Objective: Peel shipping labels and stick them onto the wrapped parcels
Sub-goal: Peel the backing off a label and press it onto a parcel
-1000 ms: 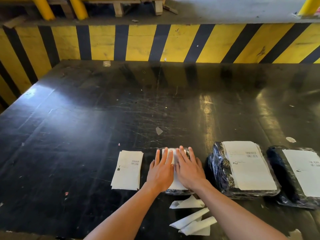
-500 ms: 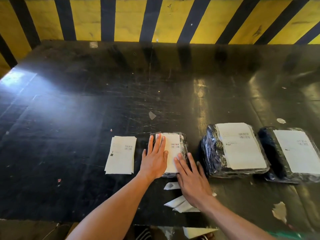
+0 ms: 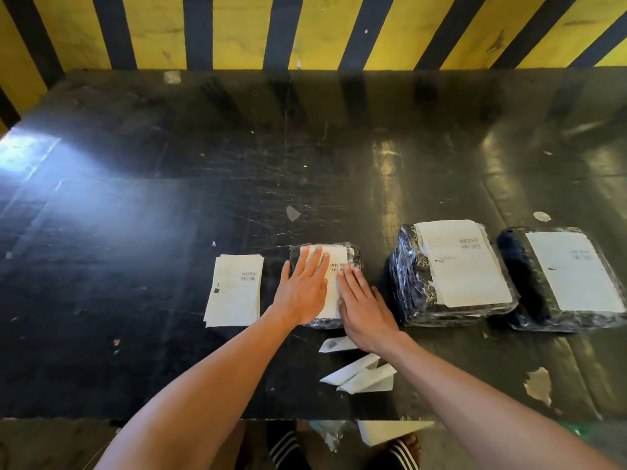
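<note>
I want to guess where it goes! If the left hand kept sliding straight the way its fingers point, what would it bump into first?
Probably nothing soon. The left hand lies flat on the small parcel with fingers pointing away from the person. Past the parcel's far edge there is only bare black table, then the striped wall.

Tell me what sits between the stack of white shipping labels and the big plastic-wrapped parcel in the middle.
In the head view, a small plastic-wrapped parcel lies there, with the left hand and right hand pressing flat on its white label.
</note>
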`<action>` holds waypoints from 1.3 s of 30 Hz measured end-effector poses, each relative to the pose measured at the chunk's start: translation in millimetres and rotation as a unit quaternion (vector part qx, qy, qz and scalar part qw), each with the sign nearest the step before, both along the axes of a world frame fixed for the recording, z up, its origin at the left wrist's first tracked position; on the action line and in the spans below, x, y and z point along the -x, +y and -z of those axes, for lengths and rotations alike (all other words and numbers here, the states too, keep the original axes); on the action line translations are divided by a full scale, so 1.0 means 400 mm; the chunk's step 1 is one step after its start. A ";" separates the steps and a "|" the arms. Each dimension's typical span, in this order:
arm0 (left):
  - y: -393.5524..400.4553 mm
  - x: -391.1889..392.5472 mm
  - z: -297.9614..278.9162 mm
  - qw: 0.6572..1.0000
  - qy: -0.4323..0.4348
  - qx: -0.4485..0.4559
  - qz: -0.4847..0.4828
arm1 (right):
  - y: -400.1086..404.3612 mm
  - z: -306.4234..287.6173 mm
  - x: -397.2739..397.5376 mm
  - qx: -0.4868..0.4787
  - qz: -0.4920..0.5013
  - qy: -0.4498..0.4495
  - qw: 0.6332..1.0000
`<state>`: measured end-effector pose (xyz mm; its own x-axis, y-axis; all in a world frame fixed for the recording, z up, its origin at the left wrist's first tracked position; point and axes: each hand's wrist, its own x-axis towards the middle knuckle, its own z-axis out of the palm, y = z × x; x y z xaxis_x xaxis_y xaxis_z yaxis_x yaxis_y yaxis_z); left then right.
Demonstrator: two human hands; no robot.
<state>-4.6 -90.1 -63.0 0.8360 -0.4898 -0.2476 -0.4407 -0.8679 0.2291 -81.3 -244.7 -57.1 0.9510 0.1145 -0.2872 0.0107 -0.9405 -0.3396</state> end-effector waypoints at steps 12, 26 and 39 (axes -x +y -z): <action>0.104 0.218 0.032 0.996 -0.006 0.085 -0.003 | -0.003 0.013 0.020 -0.006 0.011 -0.019 1.000; 0.034 0.022 0.077 0.988 0.013 0.117 -0.104 | -0.013 0.036 -0.086 -0.116 0.133 -0.015 0.984; 0.035 0.036 0.089 0.981 -0.015 0.173 -0.089 | -0.009 0.077 -0.087 -0.108 0.094 -0.040 0.989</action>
<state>-18.8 -76.0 -98.4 0.9203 -0.3854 -0.0674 -0.2995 -0.8048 0.5124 -46.4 -248.1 -88.1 0.9799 -0.0167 -0.1990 -0.1236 -0.8334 -0.5386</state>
